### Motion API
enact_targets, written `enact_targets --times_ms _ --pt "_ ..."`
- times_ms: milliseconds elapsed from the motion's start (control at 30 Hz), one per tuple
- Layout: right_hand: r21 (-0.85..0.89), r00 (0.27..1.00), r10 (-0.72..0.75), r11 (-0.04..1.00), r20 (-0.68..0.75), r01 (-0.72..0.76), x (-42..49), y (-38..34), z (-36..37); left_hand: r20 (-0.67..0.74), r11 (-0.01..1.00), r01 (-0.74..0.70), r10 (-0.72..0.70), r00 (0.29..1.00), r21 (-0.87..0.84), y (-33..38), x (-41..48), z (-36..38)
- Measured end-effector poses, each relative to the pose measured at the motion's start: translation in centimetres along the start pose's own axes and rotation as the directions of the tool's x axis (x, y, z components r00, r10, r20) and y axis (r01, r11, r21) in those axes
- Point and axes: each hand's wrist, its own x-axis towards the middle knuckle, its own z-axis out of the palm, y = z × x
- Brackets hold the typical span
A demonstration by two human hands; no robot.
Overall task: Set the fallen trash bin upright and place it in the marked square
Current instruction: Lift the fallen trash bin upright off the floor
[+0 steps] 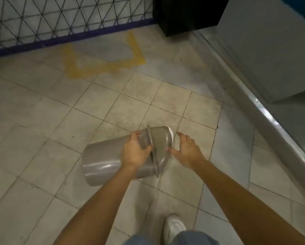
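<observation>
A grey plastic trash bin (102, 161) lies on its side on the tiled floor, its base toward the lower left and its domed lid (159, 141) toward the upper right. My left hand (135, 151) is wrapped over the bin's body just below the lid rim. At the lid's right end is my right hand (188, 151), fingers spread, thumb touching the lid's lower edge. The marked square (104, 53), outlined in worn yellow paint, lies on the floor farther ahead, by the fence.
A wire mesh fence (59, 20) with a purple base rail runs along the far left. A black box (187, 13) stands at the back. A raised grey ledge (254, 96) and wall run down the right. My white shoe (173, 227) is near the bottom.
</observation>
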Motion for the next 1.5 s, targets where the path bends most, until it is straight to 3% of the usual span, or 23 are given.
enact_targets --times_ms 133,467,767,1067,1333,1500 --pt "0.147 0.998 0.046 0.988 0.038 -0.052 2.1 0.5 1.3 -0.021 0.994 0.067 -0.07 0.997 -0.089 -0.9 1.5 2.0" --pt "0.331 0.996 0.082 0.939 0.035 -0.089 5.2 1.5 4.5 0.035 0.995 0.005 -0.001 0.999 -0.102 -2.0 4.2 5.0" --pt "0.427 0.999 0.039 0.903 0.024 -0.045 4.3 1.3 4.9 0.12 0.964 0.054 -0.023 0.992 -0.26 -2.1 4.3 5.1" --pt "0.493 0.982 0.148 0.85 0.116 -0.186 3.0 2.9 5.0 0.09 0.921 0.08 -0.049 0.995 -0.381 -2.3 3.6 2.1" --pt "0.419 0.946 0.243 0.852 0.214 -0.313 1.9 2.6 6.4 0.057 0.799 0.061 -0.033 0.998 -0.598 -1.6 2.2 -2.1" --pt "0.499 0.939 0.219 0.802 0.264 -0.327 1.1 2.1 6.7 0.051 0.702 0.056 -0.028 0.998 -0.71 -1.6 1.5 -4.0"
